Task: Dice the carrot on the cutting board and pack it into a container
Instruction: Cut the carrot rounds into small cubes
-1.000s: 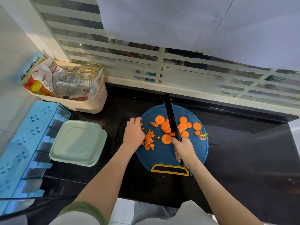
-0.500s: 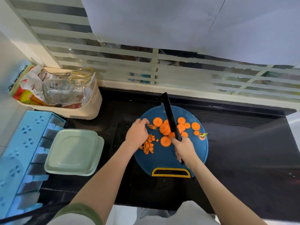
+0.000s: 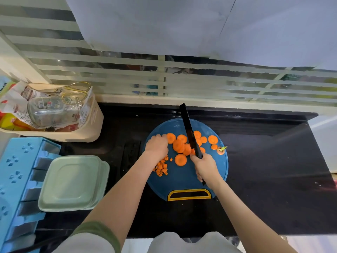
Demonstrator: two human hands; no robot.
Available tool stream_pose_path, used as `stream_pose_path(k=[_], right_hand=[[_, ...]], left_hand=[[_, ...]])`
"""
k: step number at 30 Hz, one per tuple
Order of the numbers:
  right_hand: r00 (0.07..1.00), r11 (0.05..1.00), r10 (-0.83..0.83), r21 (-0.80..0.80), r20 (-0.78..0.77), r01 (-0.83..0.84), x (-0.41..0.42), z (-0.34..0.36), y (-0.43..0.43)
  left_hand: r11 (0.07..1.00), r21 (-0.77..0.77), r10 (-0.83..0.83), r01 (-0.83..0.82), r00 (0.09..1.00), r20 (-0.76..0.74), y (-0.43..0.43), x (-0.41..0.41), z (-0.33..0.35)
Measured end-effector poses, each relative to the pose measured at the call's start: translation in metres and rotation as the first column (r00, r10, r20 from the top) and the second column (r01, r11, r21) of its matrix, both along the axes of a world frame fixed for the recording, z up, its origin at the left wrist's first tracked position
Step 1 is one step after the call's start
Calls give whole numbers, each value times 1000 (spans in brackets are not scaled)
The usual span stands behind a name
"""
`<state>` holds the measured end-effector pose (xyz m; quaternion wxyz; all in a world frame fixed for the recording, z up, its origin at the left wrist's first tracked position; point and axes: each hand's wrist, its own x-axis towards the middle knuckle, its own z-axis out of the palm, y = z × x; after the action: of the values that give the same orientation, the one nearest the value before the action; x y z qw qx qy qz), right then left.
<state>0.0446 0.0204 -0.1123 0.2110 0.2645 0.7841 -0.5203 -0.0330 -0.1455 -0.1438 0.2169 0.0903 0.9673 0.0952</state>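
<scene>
- Head view, left: green lidded container [image 3: 73, 181] on the counter [image 3: 264, 161], apart from the board.
- Your left hand [image 3: 156, 147]: fingers curled down at the blue cutting board's [image 3: 182, 181] left edge. Can't tell if they pinch anything.
- Diced carrot [image 3: 161, 168] piled by that wrist, carrot slices [image 3: 180, 145] mid-board.
- Your right hand [image 3: 206, 168]: fingers clamped round the knife [image 3: 188, 132] handle, blade across the slices.

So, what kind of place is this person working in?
Probably a home kitchen: a dark countertop holds a blue cutting board with carrot slices, the right hand grips a black knife, and a beige basket holds food packets.
</scene>
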Motion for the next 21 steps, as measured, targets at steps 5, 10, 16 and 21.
stream_pose_path(k=[5,10,16,21], right_hand=[[999,999,-44,20,-1,44,6,0,5],[996,996,-85,19,-28,86,18,6,18],[984,985,-173,-3,-42,173,42,8,40],[980,981,-195,16,-25,196,73,10,65]], left_hand=[[998,13,58,-59,997,56,0,4,6],[970,196,160,-140,983,-90,12,20,26],[897,427,-83,119,991,-101,58,68,34],[918,395,-4,-10,999,36,96,94,12]])
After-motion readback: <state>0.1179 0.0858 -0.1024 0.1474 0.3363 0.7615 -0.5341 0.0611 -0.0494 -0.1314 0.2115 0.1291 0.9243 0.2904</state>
